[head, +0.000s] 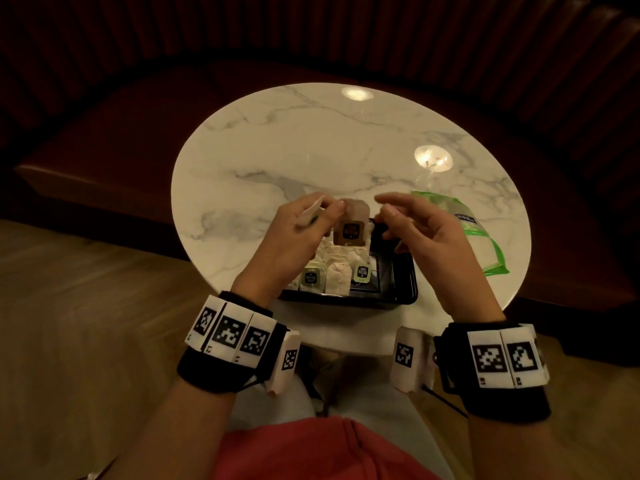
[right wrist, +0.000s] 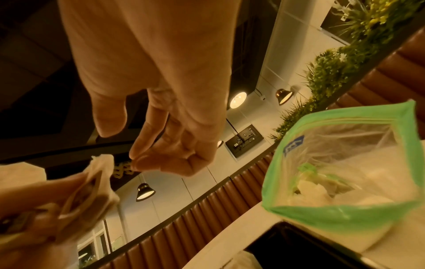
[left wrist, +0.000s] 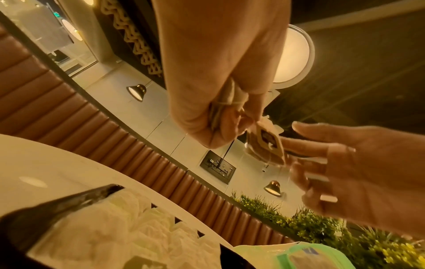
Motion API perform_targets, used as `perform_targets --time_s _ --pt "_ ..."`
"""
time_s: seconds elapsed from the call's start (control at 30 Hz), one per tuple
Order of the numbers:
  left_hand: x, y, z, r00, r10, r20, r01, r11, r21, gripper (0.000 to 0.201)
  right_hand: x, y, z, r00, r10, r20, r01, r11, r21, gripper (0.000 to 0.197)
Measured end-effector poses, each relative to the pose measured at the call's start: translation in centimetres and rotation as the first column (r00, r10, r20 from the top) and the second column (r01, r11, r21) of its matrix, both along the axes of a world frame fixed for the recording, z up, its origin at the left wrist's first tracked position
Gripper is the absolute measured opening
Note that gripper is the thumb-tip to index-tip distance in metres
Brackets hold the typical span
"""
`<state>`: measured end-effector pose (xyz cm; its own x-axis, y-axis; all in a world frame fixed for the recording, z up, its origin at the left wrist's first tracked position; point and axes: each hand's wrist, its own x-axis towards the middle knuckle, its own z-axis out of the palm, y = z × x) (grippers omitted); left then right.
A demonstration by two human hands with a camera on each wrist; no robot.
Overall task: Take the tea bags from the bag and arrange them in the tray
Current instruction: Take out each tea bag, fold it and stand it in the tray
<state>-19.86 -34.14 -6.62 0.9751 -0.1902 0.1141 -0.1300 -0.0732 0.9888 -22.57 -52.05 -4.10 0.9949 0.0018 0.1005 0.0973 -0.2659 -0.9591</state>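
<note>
Round white marble table (head: 311, 140), grey veins, two lamp glints on top. Curved brown ribbed booth seat (head: 114, 140) behind it, dark fluted wall (head: 346, 32) above. Wood floor (head: 86, 289) at left. Wrist views: white tiled wall (left wrist: 142, 111), black socket plate (left wrist: 218, 166), cone wall lamps (left wrist: 137, 91), round glowing light (left wrist: 294, 56), green plants (right wrist: 326, 72) along the booth top.

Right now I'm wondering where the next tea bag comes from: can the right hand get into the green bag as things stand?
Probably yes. The right hand holds nothing, and the green bag lies just beside it on the table, its mouth gaping in the right wrist view, with nothing in between.
</note>
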Motion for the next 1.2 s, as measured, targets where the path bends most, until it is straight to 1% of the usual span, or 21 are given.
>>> perform_targets --time_s 0.1,0.2,0.3,0.33,0.4,0.47,0.5,0.57,0.67,0.73,0.77,0.83,0.9,1.0,1.1,1.2 --pt "-0.1 -0.1 -0.1 0.997 -0.07 0.034 0.068 0.995 0.067 0.021 0.5 0.4 0.6 0.999 0.019 0.047 -0.013 0.992 -0.126 0.02" --pt "0.0 -0.2 -0.5 0.994 -0.109 0.017 0.107 0.991 0.079 0.021 1.2 0.6 0.5 0.998 0.048 0.048 -0.034 0.969 -0.246 0.005" --pt "0.2 -0.1 -1.1 0.997 -0.052 -0.05 0.057 0.992 0.113 0.026 1.8 0.2 0.0 0.998 0.044 0.038 -0.031 0.953 -0.301 0.003" --pt "0.4 0.0 -1.3 0.996 -0.02 -0.087 0.029 0.994 0.106 0.027 1.9 -0.1 -0.2 0.999 0.035 0.033 -0.022 0.946 -0.324 0.004" --pt "0.8 0.3 -1.7 0.982 0.048 -0.184 -0.041 0.998 0.044 0.027 2.1 -0.4 -1.1 0.999 0.024 0.024 -0.013 0.923 -0.386 0.005" --pt "1.0 0.6 -2.0 0.956 0.093 -0.278 -0.108 0.994 -0.036 0.027 2.2 -0.6 -2.1 1.0 0.029 0.006 -0.023 0.883 -0.468 0.007" --pt "1.1 0.7 -2.1 0.948 0.101 -0.303 -0.125 0.99 -0.061 0.027 2.3 -0.7 -2.5 0.999 0.034 -0.01 -0.034 0.86 -0.509 0.008" --pt "1.1 0.9 -2.1 0.942 0.103 -0.318 -0.136 0.987 -0.086 0.026 2.3 -0.7 -3.4 0.998 0.051 -0.042 -0.066 0.807 -0.586 0.01" --pt "1.1 1.1 -2.2 0.939 0.1 -0.33 -0.139 0.985 -0.098 0.026 2.5 -0.5 -4.4 0.991 0.073 -0.111 -0.13 0.698 -0.704 0.015" --pt "1.1 1.1 -2.3 0.929 0.108 -0.353 -0.149 0.985 -0.092 0.025 2.8 -0.3 -5.0 0.98 0.045 -0.192 -0.177 0.636 -0.751 0.02" --pt "1.1 1.2 -2.5 0.922 0.117 -0.37 -0.161 0.983 -0.089 0.025 3.0 -0.2 -5.2 0.974 0.022 -0.227 -0.192 0.62 -0.761 0.021" --pt "1.1 1.4 -2.8 0.902 0.141 -0.408 -0.19 0.979 -0.08 0.025 3.5 0.1 -5.7 0.965 -0.016 -0.262 -0.197 0.618 -0.761 0.021" --pt "1.1 1.5 -3.1 0.888 0.158 -0.432 -0.211 0.974 -0.077 0.024 4.0 0.3 -6.1 0.963 -0.051 -0.265 -0.177 0.624 -0.761 0.02" --pt "1.1 1.6 -3.5 0.88 0.16 -0.447 -0.217 0.973 -0.078 0.024 4.8 0.5 -7.1 0.963 -0.112 -0.245 -0.118 0.642 -0.758 0.019" --pt "1.2 1.6 -3.7 0.878 0.134 -0.459 -0.203 0.973 -0.106 0.025 5.4 0.9 -8.2 0.968 -0.15 -0.201 -0.058 0.646 -0.761 0.017" --pt "1.2 1.6 -3.8 0.87 0.12 -0.478 -0.196 0.974 -0.112 0.024 5.4 1.1 -8.5 0.965 -0.19 -0.181 -0.007 0.669 -0.743 0.018"
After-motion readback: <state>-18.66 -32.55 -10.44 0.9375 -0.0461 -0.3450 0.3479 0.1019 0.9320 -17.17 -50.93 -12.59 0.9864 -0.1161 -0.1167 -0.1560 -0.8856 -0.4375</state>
